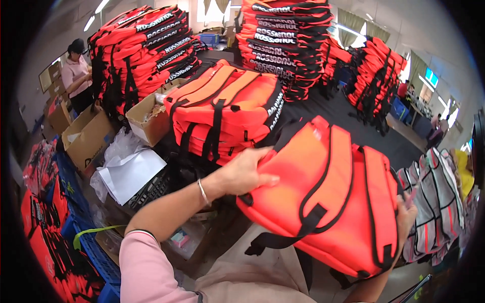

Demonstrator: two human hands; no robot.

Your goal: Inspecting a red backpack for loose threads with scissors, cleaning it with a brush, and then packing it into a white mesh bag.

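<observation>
The bag (331,197), red-orange with black trim, is held up tilted right of centre in the frame, its shoulder straps facing the camera and a loose black strap end (260,244) hanging off its lower left. The left hand (245,173) pinches the bag's left edge, thumb on the panel and fingers mostly hidden; the right hand (405,214) grips its right edge, fingers partly hidden, with a thin pink thing (413,196) by them. The bag's upper left corner sits near the short stack (227,111) of like bags at centre, leaving little room there; its right edge comes close to the grey bundle (434,207) at right. Wider room shows beyond its upper right, where a stretch of black table (374,132) runs back to the tall stack (285,48) at top centre and another pile (376,76) at upper right. Left of centre, a carton (146,121), white paper (132,174) and a black crate (151,191) crowd the left forearm; a blue crate (83,224) lines the lower left. Behind, a person in pink (77,76) stands at upper left, beside a big stack (144,55), under tube lights (96,14).
</observation>
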